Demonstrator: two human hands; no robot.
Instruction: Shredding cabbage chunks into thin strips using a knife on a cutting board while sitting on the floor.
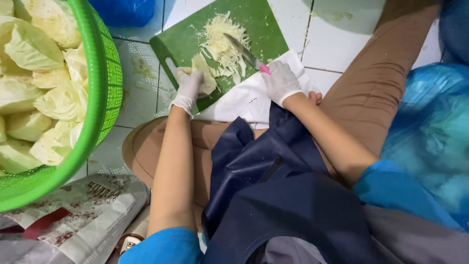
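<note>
While the person sits on the white tile floor (332, 44), both hands work over a green board (183, 41) that lies flat in front of the knees. Both hands wear thin white gloves.

The right hand (281, 82) is closed tight around the pink handle of a knife (244, 53). The blade points up and to the left, and it lies across a heap of cut cabbage (222, 41) in the middle of the board. The strips are thin and pale.

The left hand (188, 90) is at the near edge of the board. Its fingers are curled down on a cabbage chunk (202, 73), pressing it onto the board. The chunk sits just beside the heap, on the near left side of it.

A white sheet (244, 100) lies under the near right corner of the board, and the right hand rests over it.

To the left stands a green basket (105, 83) full of big pale cabbage pieces (34, 88). A printed paper (78, 215) lies under the basket, beside the left arm. On the right there is a blue bag (430, 132), touching the right leg. A dark blue apron (273, 195) covers the lap, and the trousers are brown.
</note>
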